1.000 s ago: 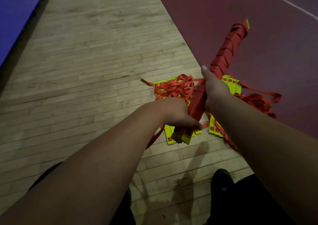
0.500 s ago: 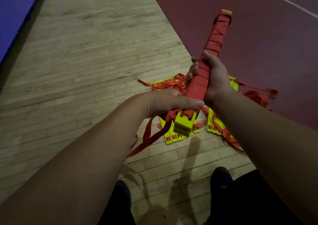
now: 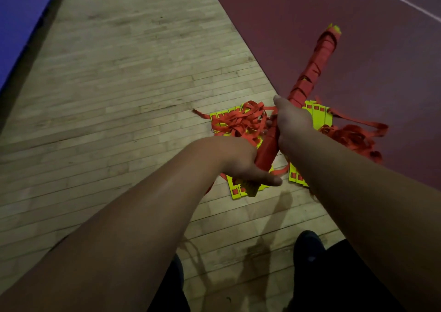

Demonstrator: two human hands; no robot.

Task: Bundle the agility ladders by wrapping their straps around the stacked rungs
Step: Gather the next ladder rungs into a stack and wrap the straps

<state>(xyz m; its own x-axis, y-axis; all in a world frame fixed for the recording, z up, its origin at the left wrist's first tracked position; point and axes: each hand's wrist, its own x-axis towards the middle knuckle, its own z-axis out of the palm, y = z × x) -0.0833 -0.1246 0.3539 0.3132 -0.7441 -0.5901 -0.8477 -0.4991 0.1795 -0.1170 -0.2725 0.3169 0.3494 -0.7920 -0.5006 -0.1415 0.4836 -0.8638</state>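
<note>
Bundle (image 3: 312,70), one, strap-wrapped: gripped by left hand (image 3: 241,161) and right hand (image 3: 291,123); two loose ladder piles (image 3: 236,120) on floor (image 3: 119,96).

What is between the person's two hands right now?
Head view: a short stretch of the red-wrapped bundle spans from the left hand, at its near end, to the right hand gripping higher up.

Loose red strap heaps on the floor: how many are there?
2. One heap lies over yellow rungs on the wooden floor, left of the wrapped bundle. The other lies right of it, on the red floor. More may be hidden.
</note>
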